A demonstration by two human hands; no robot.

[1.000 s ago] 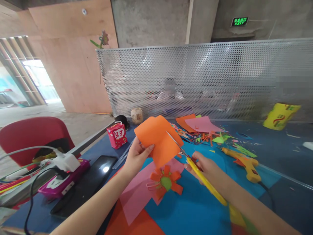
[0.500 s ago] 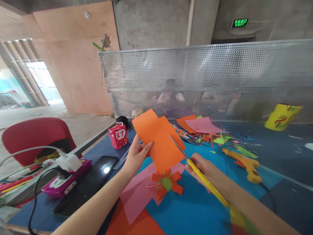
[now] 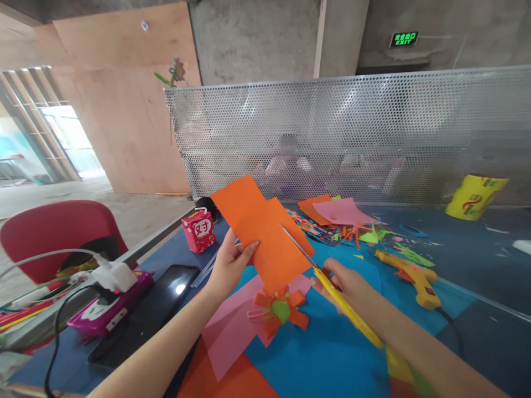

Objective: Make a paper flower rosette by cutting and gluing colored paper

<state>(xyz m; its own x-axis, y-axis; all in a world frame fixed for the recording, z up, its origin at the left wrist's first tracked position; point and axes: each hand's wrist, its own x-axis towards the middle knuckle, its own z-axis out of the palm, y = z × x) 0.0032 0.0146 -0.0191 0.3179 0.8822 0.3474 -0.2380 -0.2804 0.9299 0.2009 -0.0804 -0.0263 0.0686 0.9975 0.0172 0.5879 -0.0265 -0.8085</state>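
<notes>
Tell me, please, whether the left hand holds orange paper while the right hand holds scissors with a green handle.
Not quite: the head view shows that the scissors have a yellow handle, not a green one. The left hand does hold the orange paper, and the right hand the scissors.

The person [image 3: 287, 166] behind the perforated screen [image 3: 332, 127] is blurred, and the face cannot be seen. The fingers of the right hand [image 3: 346, 284] partly hide the handle of the yellow scissors [image 3: 350, 312]. The orange paper [image 3: 274, 243] covers the upper part of the paper flower [image 3: 280, 310]. The red chair [image 3: 62, 232] is cut by the left edge. Small scraps [image 3: 348, 232] are too tiny to count.
</notes>
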